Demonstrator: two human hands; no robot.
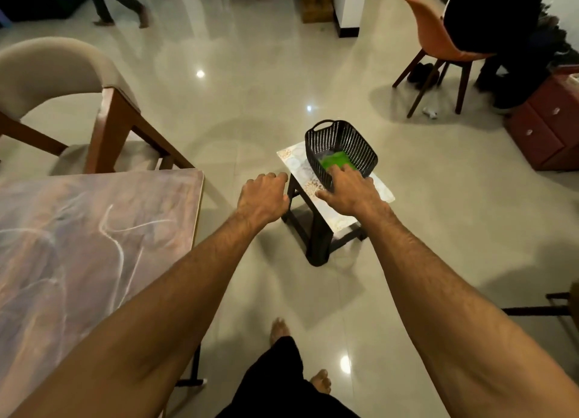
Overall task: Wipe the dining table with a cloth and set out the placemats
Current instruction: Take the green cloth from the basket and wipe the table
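A green cloth [335, 160] lies inside a dark woven basket [360, 142] that stands on patterned placemats [296, 161] on a small dark stool [316, 239]. My right hand [347, 192] reaches over the basket's near rim, its fingers down on the green cloth; whether they grip it is hidden. My left hand [261, 197] hovers beside the stool's left edge with fingers loosely curled, holding nothing. The dining table [87, 251], with a marbled pink-brown top, fills the lower left.
A beige upholstered chair [62, 82] stands behind the table. At the far right are an orange chair [438, 38] with a person on it and a red drawer unit [545, 126]. Another person walks at the top left. Glossy tiled floor surrounds the stool.
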